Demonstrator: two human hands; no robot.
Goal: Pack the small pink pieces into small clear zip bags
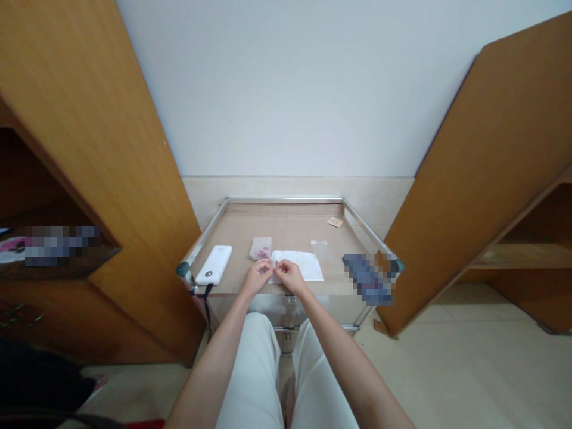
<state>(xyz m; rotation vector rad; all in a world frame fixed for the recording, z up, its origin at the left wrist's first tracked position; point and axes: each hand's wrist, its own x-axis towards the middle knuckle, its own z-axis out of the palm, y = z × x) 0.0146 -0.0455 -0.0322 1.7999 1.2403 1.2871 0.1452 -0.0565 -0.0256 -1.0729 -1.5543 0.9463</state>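
Observation:
My left hand (258, 275) and my right hand (288, 275) meet over the near part of a low table (286, 226). The fingertips of both are pinched close together, on something too small to make out. Under and beside my right hand lies a white sheet (308, 266), perhaps paper or cloth. Just beyond my left hand rests a small clear bag (261, 248) with pinkish-purple bits in it. A flat transparent bag (320, 249) lies behind the white sheet.
A white power bank (215, 265) with a black cable (207, 307) lies at the table's left. Far right is a small tan card (335, 222); nearer, a blurred dark item (369, 279). Metal rails edge the table. Wooden cabinets (147, 208) flank both sides, with a wall behind.

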